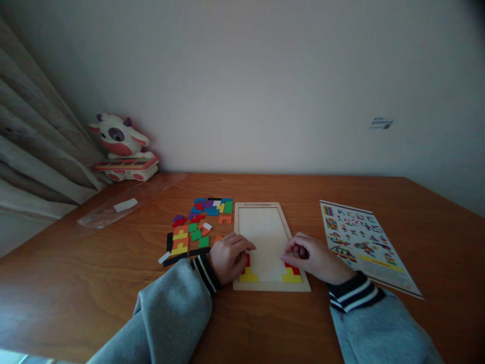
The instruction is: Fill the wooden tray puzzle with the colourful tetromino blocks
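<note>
A light wooden puzzle tray (272, 286) lies on the table in front of me. Yellow pieces fill parts of its two near corners, the left yellow piece (248, 277) and the right yellow piece (291, 277). Against them sit a red piece (248, 261) on the left and another red piece (294, 270) on the right. My left hand (229, 257) rests over the left rim, fingers loosely bent and partly hiding the left red piece. Across the right rim reaches my right hand (312, 256), its fingers curled, with a gap between thumb and forefinger, just above the right red piece.
Left of the tray lie many loose coloured pieces (195, 235), some partly behind my left hand. A printed pattern sheet (364, 242) is on the right. Farther left are a clear plastic bag (102, 217) and a cow-shaped toy keyboard (127, 151) by the curtain (41, 136).
</note>
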Demonstrator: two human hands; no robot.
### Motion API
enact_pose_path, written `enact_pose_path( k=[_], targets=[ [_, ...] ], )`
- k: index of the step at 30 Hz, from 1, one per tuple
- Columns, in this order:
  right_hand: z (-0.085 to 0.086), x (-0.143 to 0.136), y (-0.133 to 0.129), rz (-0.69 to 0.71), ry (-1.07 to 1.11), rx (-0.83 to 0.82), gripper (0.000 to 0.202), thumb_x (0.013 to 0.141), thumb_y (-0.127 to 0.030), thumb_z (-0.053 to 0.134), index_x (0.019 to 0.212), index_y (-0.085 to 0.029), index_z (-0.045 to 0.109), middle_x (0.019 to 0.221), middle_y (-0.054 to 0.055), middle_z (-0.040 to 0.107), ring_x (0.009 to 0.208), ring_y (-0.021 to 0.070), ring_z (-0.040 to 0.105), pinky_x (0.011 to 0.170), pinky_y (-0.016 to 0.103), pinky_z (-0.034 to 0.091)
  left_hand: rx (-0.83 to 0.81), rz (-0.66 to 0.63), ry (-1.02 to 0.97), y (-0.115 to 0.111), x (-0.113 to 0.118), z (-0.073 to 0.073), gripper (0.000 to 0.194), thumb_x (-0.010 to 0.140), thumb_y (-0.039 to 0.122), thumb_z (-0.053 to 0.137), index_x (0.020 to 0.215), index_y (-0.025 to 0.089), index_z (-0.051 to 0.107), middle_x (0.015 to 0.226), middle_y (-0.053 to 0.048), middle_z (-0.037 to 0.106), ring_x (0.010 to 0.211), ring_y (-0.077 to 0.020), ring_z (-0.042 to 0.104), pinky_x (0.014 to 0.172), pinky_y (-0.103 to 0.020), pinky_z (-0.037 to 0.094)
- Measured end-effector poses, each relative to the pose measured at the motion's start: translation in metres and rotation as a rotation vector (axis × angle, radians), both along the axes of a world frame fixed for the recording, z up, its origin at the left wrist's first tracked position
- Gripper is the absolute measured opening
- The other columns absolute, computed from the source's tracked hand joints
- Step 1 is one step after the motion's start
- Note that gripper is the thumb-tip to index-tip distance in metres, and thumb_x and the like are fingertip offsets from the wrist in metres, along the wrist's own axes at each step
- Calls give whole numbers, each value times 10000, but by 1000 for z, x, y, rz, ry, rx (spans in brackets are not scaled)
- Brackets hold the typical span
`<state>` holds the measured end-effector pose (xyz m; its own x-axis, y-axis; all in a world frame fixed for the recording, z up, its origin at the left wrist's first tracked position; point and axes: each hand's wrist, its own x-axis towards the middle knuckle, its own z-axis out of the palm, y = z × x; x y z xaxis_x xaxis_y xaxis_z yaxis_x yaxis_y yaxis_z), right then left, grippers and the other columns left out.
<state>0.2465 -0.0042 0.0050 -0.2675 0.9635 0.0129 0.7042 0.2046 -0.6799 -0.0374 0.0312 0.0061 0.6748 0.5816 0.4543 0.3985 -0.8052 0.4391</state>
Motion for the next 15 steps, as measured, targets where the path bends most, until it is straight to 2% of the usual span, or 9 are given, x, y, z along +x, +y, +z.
enact_pose_path(
  k=[8, 15],
  targets=[
    [-1, 0, -1, 16, -51, 11, 399, 722, -577, 747, 863, -212, 665, 834, 16, 549, 705, 154, 502, 640, 295, 442, -4, -1, 27, 0, 0, 0, 319, 766, 64, 489, 1009, 184, 658, 912, -57, 693, 828, -191, 628, 764, -315, 516],
    [-2, 0, -1, 19, -69, 8, 400, 704, -564, 765, 872, -217, 658, 842, 13, 545, 692, 151, 507, 618, 289, 431, -6, -4, 24, -1, 1, 2, 304, 765, 66, 476, 970, 178, 670, 905, -60, 699, 813, -187, 636, 757, -311, 522]
  ],
)
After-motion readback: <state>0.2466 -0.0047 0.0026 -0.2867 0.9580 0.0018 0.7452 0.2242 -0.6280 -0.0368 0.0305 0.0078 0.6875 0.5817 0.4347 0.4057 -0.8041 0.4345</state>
